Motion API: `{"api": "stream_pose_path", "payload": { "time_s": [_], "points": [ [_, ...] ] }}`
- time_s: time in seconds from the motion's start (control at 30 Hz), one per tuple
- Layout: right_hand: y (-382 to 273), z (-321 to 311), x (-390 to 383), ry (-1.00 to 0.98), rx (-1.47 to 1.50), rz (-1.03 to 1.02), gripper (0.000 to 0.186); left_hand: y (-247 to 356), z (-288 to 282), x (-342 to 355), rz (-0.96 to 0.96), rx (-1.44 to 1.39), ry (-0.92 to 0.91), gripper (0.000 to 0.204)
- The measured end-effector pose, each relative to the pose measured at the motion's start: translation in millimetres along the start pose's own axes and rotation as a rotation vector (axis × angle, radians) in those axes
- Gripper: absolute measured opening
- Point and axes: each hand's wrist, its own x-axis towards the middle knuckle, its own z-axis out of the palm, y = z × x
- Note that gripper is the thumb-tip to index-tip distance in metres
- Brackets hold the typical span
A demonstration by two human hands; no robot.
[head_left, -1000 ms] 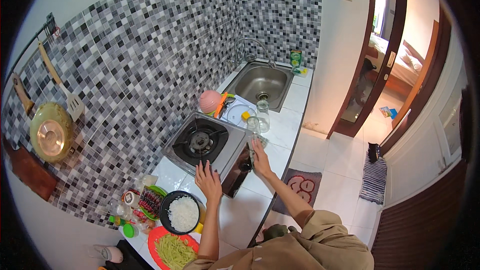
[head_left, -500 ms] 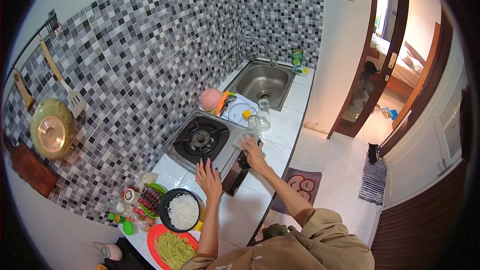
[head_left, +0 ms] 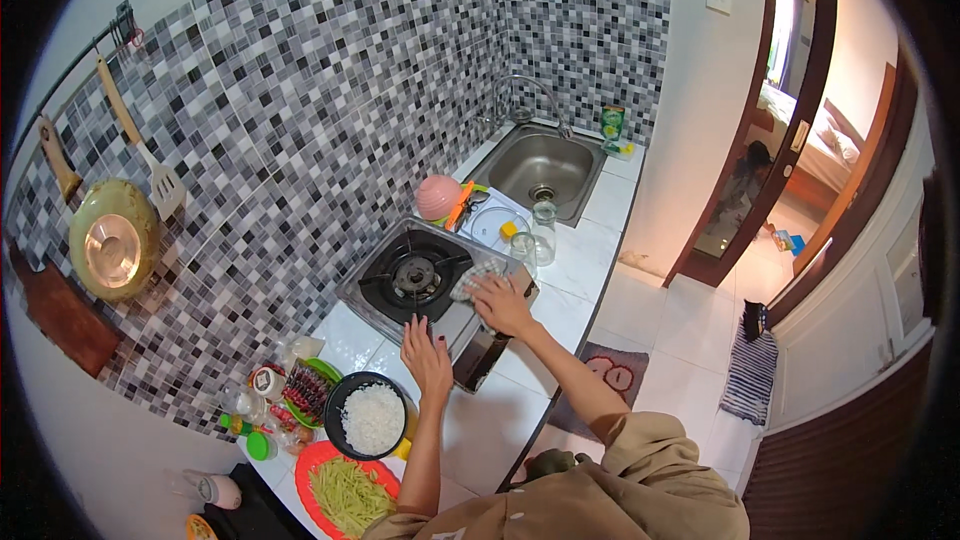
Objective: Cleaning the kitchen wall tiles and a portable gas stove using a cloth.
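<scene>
A single-burner gas stove (head_left: 462, 317) stands on the white-tiled counter in front of me. My right hand (head_left: 503, 307) presses a checked cloth (head_left: 474, 280) against the stove's metal top, just right of the black burner pan (head_left: 378, 292). The fingers lie over the cloth and partly cover it. At the stove's near left edge rests my left hand (head_left: 428, 362), fingers stretched out, with nothing in it. Close beside that hand sits a black pan of white rice (head_left: 372, 420). A red plate (head_left: 308, 493) of pale green shredded vegetable lies nearer to me.
Beyond the stove are a pink bowl (head_left: 437, 197), an orange-handled utensil (head_left: 460, 206), a glass lid (head_left: 490, 227), a yellow sponge (head_left: 509, 230) and a glass jar (head_left: 544, 238). The steel sink (head_left: 513, 162) is at the back. Jars and packets (head_left: 268, 382) crowd the left; a pan (head_left: 113, 240) hangs on the wall.
My right hand has slid the cloth left across the stove top, from its right edge toward the burner. My left hand stays at the near edge. The whole view has shifted slightly.
</scene>
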Motion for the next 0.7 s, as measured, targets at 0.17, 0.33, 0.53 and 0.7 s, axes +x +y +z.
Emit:
{"api": "stream_pose_path", "payload": {
  "time_s": [0.17, 0.33, 0.53, 0.7],
  "points": [
    [-38.6, 22.0, -13.3, 0.193, -0.095, 0.211, 0.036, -0.4, 1.1, 0.1, 0.008, -0.025, 0.027, 0.046],
    [-88.6, 34.5, -63.0, 0.155, 0.055, 0.040, 0.038, 0.0, -0.9, 1.6, -0.006, -0.044, -0.005, 0.048],
    [-61.6, 27.9, -87.3, 0.331, 0.170, -0.046, 0.053, 2.4, -2.5, 0.7, 0.027, -0.026, 0.011, 0.046],
    [-63.2, 31.4, -124.9, 0.217, 0.213, 0.056, 0.054, 3.8, -1.4, 1.6, -0.003, -0.011, 0.002, 0.045]
  ]
}}
